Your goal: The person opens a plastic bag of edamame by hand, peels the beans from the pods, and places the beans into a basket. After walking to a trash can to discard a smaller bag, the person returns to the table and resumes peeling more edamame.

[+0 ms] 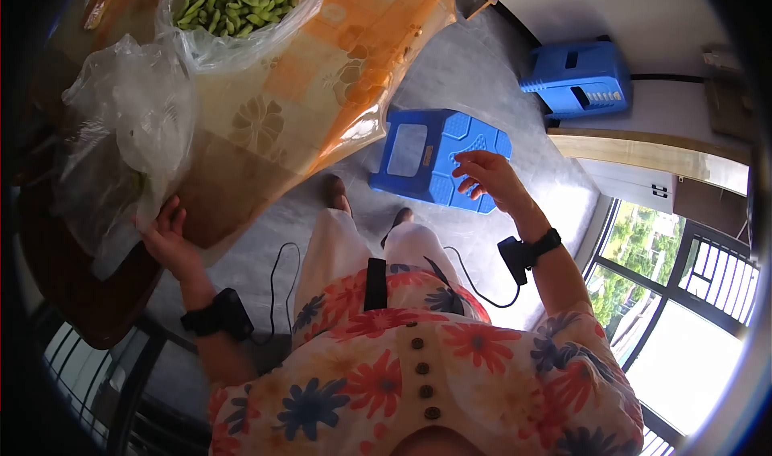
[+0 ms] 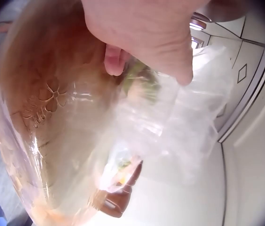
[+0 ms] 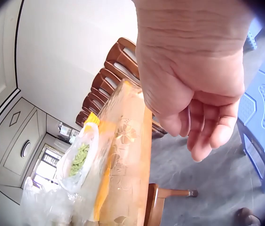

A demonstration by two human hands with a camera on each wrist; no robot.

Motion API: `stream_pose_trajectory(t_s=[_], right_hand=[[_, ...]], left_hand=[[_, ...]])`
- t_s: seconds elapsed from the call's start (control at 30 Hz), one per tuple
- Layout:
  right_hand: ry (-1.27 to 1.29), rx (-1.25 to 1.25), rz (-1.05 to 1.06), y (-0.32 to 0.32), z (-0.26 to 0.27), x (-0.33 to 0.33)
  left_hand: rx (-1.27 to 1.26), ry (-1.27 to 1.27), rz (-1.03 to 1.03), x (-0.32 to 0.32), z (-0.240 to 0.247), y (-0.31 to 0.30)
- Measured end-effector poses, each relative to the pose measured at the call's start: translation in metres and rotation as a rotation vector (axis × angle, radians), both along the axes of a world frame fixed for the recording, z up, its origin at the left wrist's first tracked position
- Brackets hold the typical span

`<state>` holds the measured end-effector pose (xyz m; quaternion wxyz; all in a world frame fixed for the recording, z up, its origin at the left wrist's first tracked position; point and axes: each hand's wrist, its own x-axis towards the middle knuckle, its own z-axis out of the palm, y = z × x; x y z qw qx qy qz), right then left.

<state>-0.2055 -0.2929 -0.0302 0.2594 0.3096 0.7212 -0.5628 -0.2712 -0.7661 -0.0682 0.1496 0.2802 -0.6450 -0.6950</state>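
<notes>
My left hand (image 1: 173,243) is at the table's near corner and holds the edge of a clear plastic bag (image 1: 133,110). In the left wrist view the crinkled bag (image 2: 179,127) hangs between thumb and fingers, with a blurred green patch (image 2: 144,82) showing just beyond them. My right hand (image 1: 492,178) hovers over a blue plastic stool (image 1: 426,162), its fingers loosely curled and holding nothing. Farther back on the table, green soybean pods (image 1: 241,6) fill another clear plastic bag (image 1: 181,42) that stands wide at the mouth.
A patterned tablecloth under clear plastic (image 1: 305,94) covers the table. Brown wooden chairs (image 3: 106,80) line its far side. Against the wall stands another blue stool (image 1: 583,78). A black cable (image 1: 490,303) loops beside my legs. Windows (image 1: 667,279) are at the right.
</notes>
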Motion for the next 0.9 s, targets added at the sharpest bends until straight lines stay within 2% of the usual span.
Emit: stream_pose_trajectory(t_s=[0.33, 0.53, 0.67, 0.77, 0.87, 0.9], right_hand=[[-0.045, 0.084, 0.127, -0.012, 0.013, -0.056], [-0.091, 0.017, 0.213, -0.020, 0.009, -0.064], [-0.277, -0.004, 0.300, -0.012, -0.014, -0.034], [-0.507, 0.074, 0.510, 0.008, -0.042, 0.009], [-0.749, 0.027, 0.724, 0.023, -0.049, 0.051], [-0.773, -0.011, 0.692, 0.027, -0.048, 0.066]], left_hand=[[-0.024, 0.004, 0.091, 0.001, -0.010, -0.003], [-0.068, -0.053, 0.162, -0.001, -0.001, 0.004], [-0.052, -0.005, 0.180, 0.003, -0.014, 0.000], [-0.094, -0.018, 0.139, 0.001, -0.011, 0.000], [-0.061, 0.023, 0.165, -0.001, -0.011, 0.001], [-0.071, 0.017, 0.170, -0.002, -0.009, 0.003]])
